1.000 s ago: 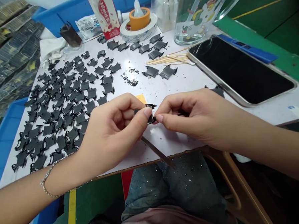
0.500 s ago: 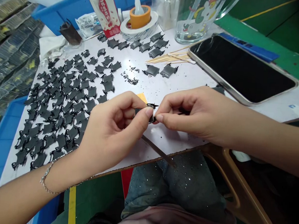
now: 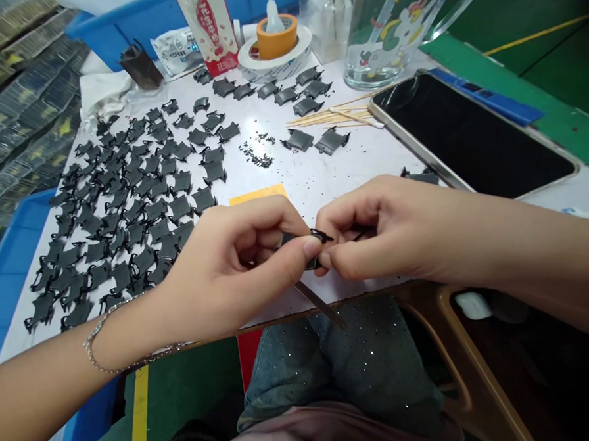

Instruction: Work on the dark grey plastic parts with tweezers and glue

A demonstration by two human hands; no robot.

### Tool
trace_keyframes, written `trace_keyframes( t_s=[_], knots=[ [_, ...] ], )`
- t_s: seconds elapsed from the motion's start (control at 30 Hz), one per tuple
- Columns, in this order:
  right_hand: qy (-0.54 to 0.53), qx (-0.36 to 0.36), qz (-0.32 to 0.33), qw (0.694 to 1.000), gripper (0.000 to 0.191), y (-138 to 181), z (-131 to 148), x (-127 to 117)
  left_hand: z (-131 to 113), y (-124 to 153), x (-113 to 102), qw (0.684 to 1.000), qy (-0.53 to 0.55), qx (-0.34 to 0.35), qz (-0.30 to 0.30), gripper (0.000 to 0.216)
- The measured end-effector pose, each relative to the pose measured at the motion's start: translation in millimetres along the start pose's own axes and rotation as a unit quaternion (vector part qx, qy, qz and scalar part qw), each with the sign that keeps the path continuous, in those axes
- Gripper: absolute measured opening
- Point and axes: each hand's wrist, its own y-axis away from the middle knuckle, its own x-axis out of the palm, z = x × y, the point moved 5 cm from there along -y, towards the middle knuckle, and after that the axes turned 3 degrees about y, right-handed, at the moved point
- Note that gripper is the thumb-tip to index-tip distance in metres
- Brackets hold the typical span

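Note:
A small black plastic part [image 3: 318, 237] with thin prongs is pinched between the thumb and forefinger of my left hand [image 3: 243, 264]. My right hand [image 3: 373, 231] is closed, its thumb and fingertips pressed at the right end of that part. Something dark shows inside the curled right fingers; I cannot make out what. Below the left fingertips a thin metal strip [image 3: 322, 304] sticks out over the table's front edge. A yellow paper piece [image 3: 259, 193] lies just behind the left hand.
Many similar black parts [image 3: 149, 167] cover the left of the white table [image 3: 260, 123]. Black scraps [image 3: 258, 156], wooden cotton swabs [image 3: 329, 117], a phone [image 3: 471, 131], a glass mug [image 3: 377, 47], tape rolls [image 3: 277, 38] and a drink carton [image 3: 206, 25] lie or stand behind the hands.
Both hands have moved slightly right and toward me with the black part. More of the yellow paper shows behind the left hand.

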Motion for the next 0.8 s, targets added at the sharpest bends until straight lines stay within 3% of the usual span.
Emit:
trace_keyframes(
  t_s=[0.17,0.27,0.5,0.67,0.8],
  knots=[
    [-0.002,0.028,0.050,0.998,0.009,3,-3,6,6,0,7,0.980,0.160,-0.105,0.060,0.016],
    [-0.009,0.016,0.052,0.998,0.010,3,-3,8,11,2,10,0.963,0.201,-0.156,0.086,0.016],
    [0.002,-0.009,0.022,1.000,0.030,2,1,4,9,1,-5,0.978,0.144,-0.135,0.059,0.018],
    [0.013,-0.080,0.004,0.997,0.041,-2,0,-5,0,1,-17,0.984,0.115,-0.134,0.034,0.022],
    [-0.129,-0.154,-0.093,0.975,0.041,-8,-8,-14,-2,6,-26,0.987,0.111,-0.114,0.008,0.022]
  ],
)
